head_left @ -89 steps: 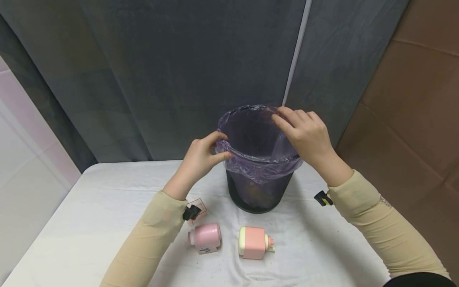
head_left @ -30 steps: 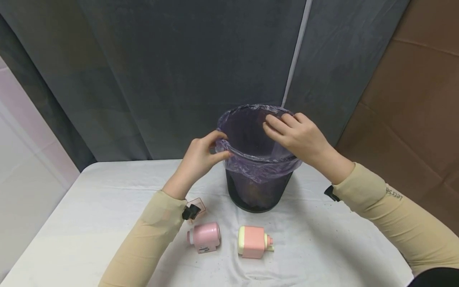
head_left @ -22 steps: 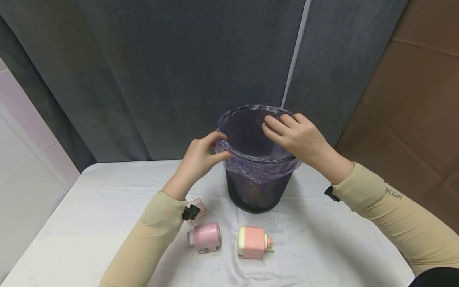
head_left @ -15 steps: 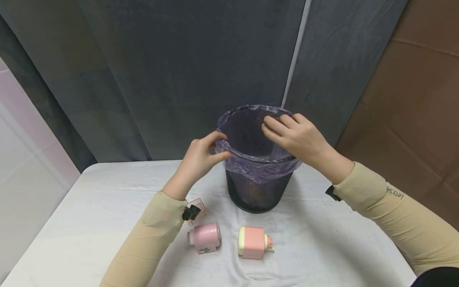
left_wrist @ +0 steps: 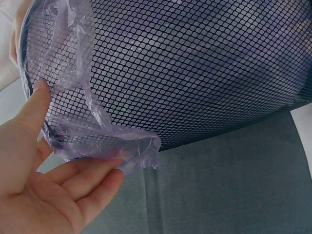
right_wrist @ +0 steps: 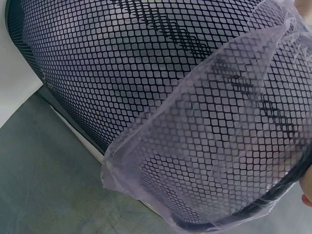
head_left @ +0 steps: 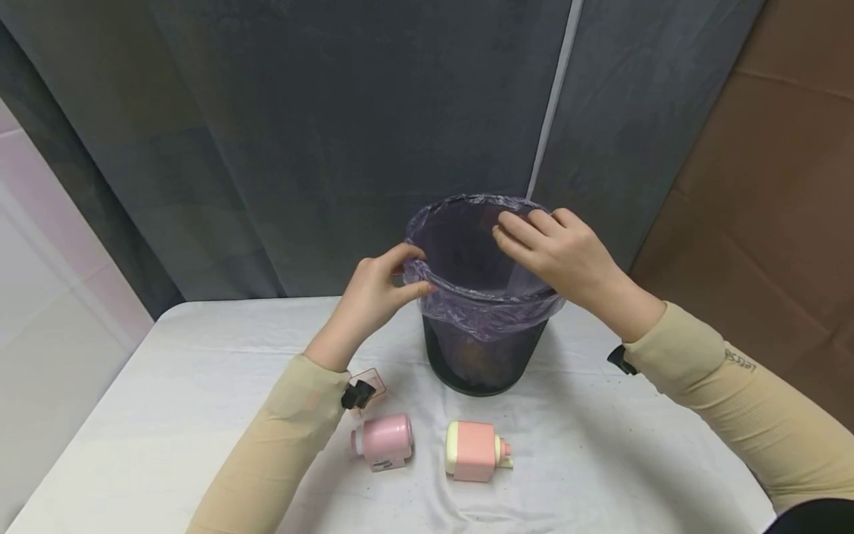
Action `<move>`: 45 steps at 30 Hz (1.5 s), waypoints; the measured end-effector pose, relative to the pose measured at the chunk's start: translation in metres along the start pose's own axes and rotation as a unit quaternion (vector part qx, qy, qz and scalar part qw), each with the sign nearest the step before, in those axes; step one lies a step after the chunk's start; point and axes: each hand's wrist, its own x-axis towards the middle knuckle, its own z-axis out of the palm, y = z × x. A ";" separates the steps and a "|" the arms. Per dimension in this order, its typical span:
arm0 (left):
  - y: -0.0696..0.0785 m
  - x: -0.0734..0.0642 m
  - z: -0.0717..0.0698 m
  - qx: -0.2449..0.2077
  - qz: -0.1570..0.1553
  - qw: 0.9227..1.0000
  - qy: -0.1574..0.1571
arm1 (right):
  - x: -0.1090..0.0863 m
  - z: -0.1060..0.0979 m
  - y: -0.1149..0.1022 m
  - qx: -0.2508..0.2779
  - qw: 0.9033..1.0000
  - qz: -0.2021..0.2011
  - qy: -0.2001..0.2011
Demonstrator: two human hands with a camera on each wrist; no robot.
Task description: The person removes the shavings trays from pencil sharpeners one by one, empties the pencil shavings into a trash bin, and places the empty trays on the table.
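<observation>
A black mesh trash can (head_left: 477, 378) stands on the white-covered table, lined with a translucent purple trash bag (head_left: 483, 319) folded over its rim. My left hand (head_left: 367, 300) grips the bag at the left side of the rim. In the left wrist view, the thumb (left_wrist: 38, 105) lies against the rim, while some fingers (left_wrist: 92, 187) reach the loose bag edge (left_wrist: 131, 146). Across the right side of the rim, my right hand (head_left: 567, 256) curls its fingers into the mouth; its thumb is hidden. The right wrist view shows the folded bag (right_wrist: 195, 146) over the mesh.
In front of the can lie a pink bottle (head_left: 387, 437) and a coral-and-yellow pump bottle (head_left: 475, 452), both on their sides. A small clear orange-edged item (head_left: 369, 382) sits by the left wrist. A grey curtain (head_left: 333, 133) hangs behind.
Since three seconds ago my right hand has shifted slightly inward along the right rim, with its fingers further into the mouth. My left hand stays at the left rim; the bottles have not moved.
</observation>
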 end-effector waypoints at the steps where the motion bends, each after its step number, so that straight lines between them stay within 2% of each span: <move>1: 0.000 0.000 0.000 0.001 0.001 1.000 0.001 | 0.000 0.000 0.000 -0.001 1.000 0.001 -0.001; 9: -0.001 0.001 0.000 0.005 -0.001 1.000 0.003 | 0.000 0.001 0.001 0.003 1.000 0.019 -0.004; 17: -0.002 0.000 0.000 0.001 -0.005 1.000 0.000 | 0.000 0.003 0.002 0.013 0.998 0.048 0.034; 28: -0.001 0.000 -0.001 0.004 0.000 1.000 0.002 | -0.004 0.000 0.006 -0.001 0.994 0.095 0.045; 37: -0.001 0.000 -0.001 0.004 0.003 1.000 0.004 | -0.013 -0.003 0.010 0.003 0.988 0.151 0.031; 45: -0.002 0.000 -0.001 0.003 0.005 1.000 0.008 | -0.017 -0.009 0.012 0.027 0.977 0.212 0.021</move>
